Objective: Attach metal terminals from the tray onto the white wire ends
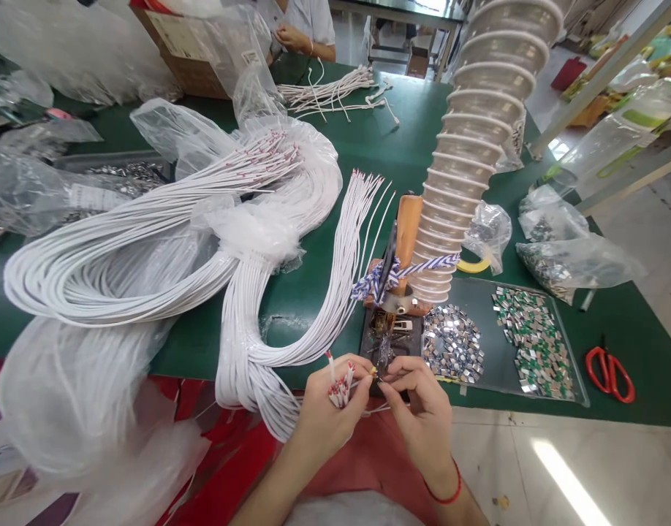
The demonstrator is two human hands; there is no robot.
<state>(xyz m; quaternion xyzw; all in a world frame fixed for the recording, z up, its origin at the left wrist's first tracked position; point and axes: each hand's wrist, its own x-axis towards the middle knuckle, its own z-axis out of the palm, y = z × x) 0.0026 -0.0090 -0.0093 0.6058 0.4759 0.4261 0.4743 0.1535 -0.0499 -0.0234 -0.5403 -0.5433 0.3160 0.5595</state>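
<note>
My left hand is closed around a small fistful of white cables with red tips, one end standing above my fingers; its thumb and forefinger reach a tiny yellowish part. My right hand faces it closely, thumb and forefinger at the same spot; whether these are clamped on the part or only steadying it I cannot tell, since it is tiny and half hidden. The part lies between both sets of fingertips, at the near side of a bench fixture, whose orange-brown handle rises ahead of my hands. Step in hand, as I judge it: lining up a cable end with the part. The next move would call for a firm left grip, fine guidance from my right fingertips, and other cable ends kept off the fixture. Right of my right hand lie a heap of metal shells, then green-and-silver pieces, and, farther right, red-handled scissors. Beyond my left hand, a loose cable bundle curves upward; a coiled bundle lies farther left.
</note>
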